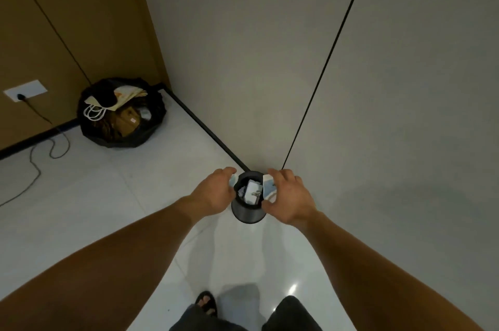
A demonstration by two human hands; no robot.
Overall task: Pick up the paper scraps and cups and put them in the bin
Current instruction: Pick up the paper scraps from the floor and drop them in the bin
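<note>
A small black bin [247,213] stands on the white floor against the grey wall, with white paper scraps [251,191] inside it. My left hand [213,191] is at the bin's left rim, closed around a pale cup [232,179] of which only a sliver shows. My right hand [290,197] is at the right rim and grips a white and light-blue paper cup [269,187], tilted over the opening.
A large black rubbish bag [121,112] full of paper bags and cardboard sits in the corner at the left. A cable [35,158] trails from a wall socket [24,91] across the floor. My sandalled foot [206,303] is below.
</note>
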